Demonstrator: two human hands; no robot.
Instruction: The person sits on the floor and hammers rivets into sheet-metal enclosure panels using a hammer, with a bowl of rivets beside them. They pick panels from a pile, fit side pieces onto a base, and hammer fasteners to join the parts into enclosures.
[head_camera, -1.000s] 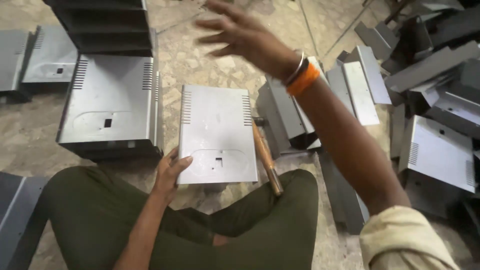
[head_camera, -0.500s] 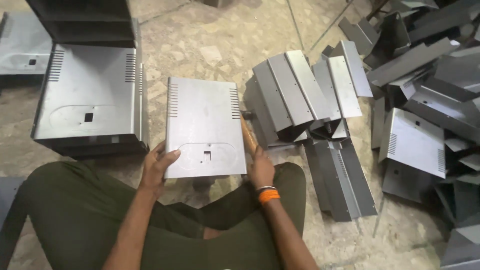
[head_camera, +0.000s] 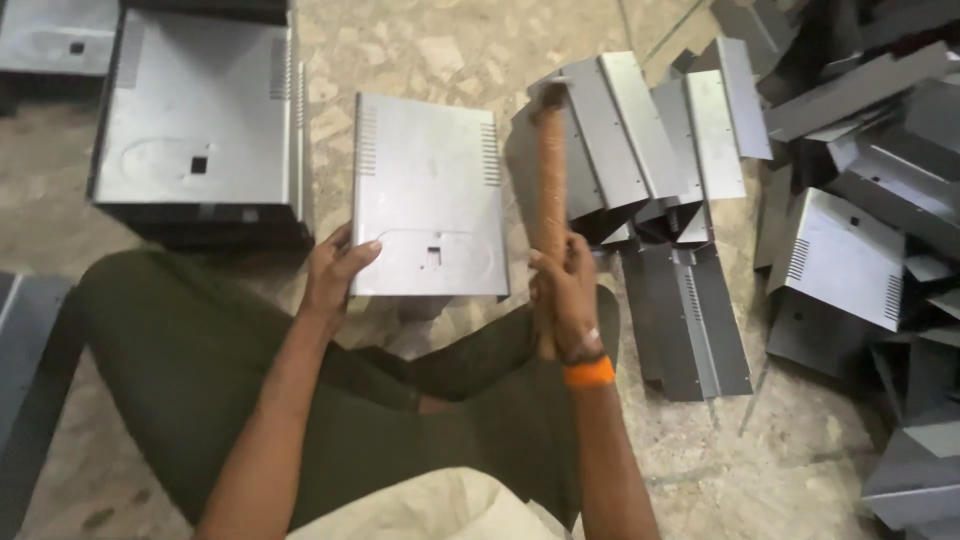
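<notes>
— Two hands at work in the head view. Our right hand (head_camera: 566, 290), low and right of centre, is closed tight round the brown wooden handle of a hammer (head_camera: 551, 190), with the shaft pointing up the frame and its blurred head near the top centre. Our left hand (head_camera: 335, 268) lies mostly open, fingers spread, thumb and fingertips pinching the lower left corner of the flat grey sheet-metal cover with slotted vents down both sides (head_camera: 428, 195).

— Where does that cover sit?

— Centre of the frame, flat on the speckled stone floor (head_camera: 420, 50), just in front of our crossed legs in dark green trousers (head_camera: 190, 380). At upper left stands a stack of like grey metal covers (head_camera: 195, 120); right of the hammer lies a heap of folded grey metal brackets (head_camera: 650, 150), and more bent panels crowd the right edge.

— How do we strike well?

— We judge the hammer raised for a blow, so we should press the cover flat with the left palm, keep those fingers clear of the edge nearest the hammer, and bring the head down square so the thin sheet is not dented. The grip sits well down the handle, which suits a controlled swing.
</notes>
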